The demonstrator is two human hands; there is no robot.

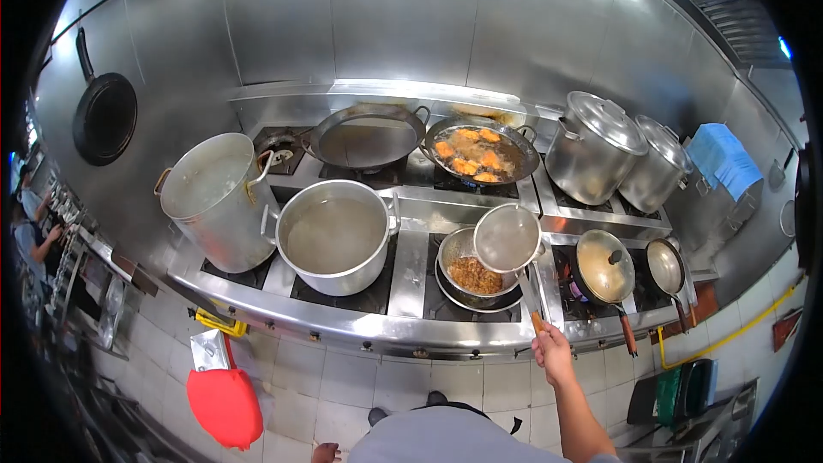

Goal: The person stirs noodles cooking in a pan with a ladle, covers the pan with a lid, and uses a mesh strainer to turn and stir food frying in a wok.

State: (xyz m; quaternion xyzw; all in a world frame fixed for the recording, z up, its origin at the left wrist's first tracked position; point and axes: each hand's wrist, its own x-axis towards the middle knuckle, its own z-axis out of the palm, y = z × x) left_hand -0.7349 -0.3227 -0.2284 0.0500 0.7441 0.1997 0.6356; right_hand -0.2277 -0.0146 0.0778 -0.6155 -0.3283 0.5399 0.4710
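Observation:
My right hand [553, 351] is closed around the wooden handle of a round mesh strainer [507, 238]. The strainer's head is over the right side of a metal pot [457, 244] and hides part of its rim. Brown, crumbly food [474, 278] lies in that pot, which sits in or on a dark pan [489, 298] at the front of the stove. My left hand [326, 453] hangs low at the bottom edge, partly cut off, fingers a little apart and nothing visible in it. Behind the strainer, orange-brown pieces [467, 166] fry in oil in a wok [519, 173].
Large pots [334, 267] stand on the stove [411, 326], beside another wok [364, 141]. Lidded pots [587, 163] and pans with handles [604, 270] are on the right. A red-covered stool [225, 407] is on the floor, left. People [39, 244] stand at far left.

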